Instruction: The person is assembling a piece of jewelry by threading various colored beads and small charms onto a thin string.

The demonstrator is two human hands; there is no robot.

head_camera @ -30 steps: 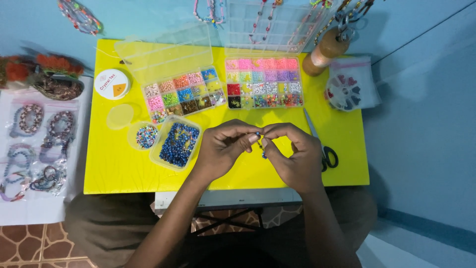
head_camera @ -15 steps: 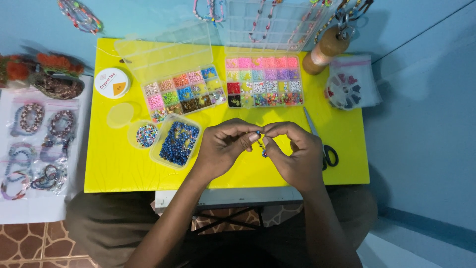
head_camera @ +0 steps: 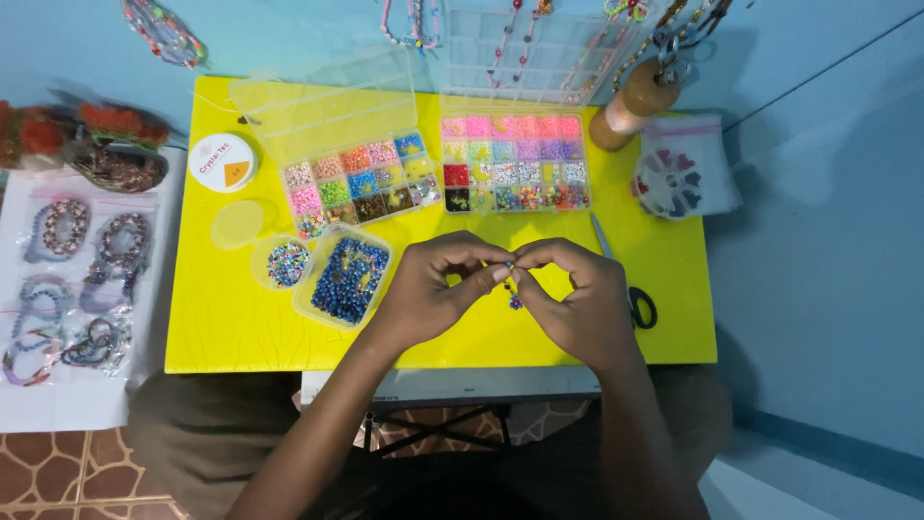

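My left hand [head_camera: 433, 289] and my right hand [head_camera: 577, 299] meet over the front middle of the yellow table [head_camera: 241, 327]. Both pinch a short beaded strand [head_camera: 513, 279] between thumb and fingertips; a few small blue beads dangle just below the fingers. Left of my left hand stands a rectangular tub of dark blue beads [head_camera: 345, 277], with a small round cup of mixed beads [head_camera: 287, 263] beside it. Beyond my hands lie two open compartment boxes of coloured beads [head_camera: 358, 183] [head_camera: 515, 175].
Scissors [head_camera: 630, 294] lie right of my right hand. A white cord spool [head_camera: 224, 162] sits far left, a wooden bottle [head_camera: 630, 106] and round bead case [head_camera: 669, 183] at back right. Bagged bracelets [head_camera: 72, 279] lie on a white sheet at left.
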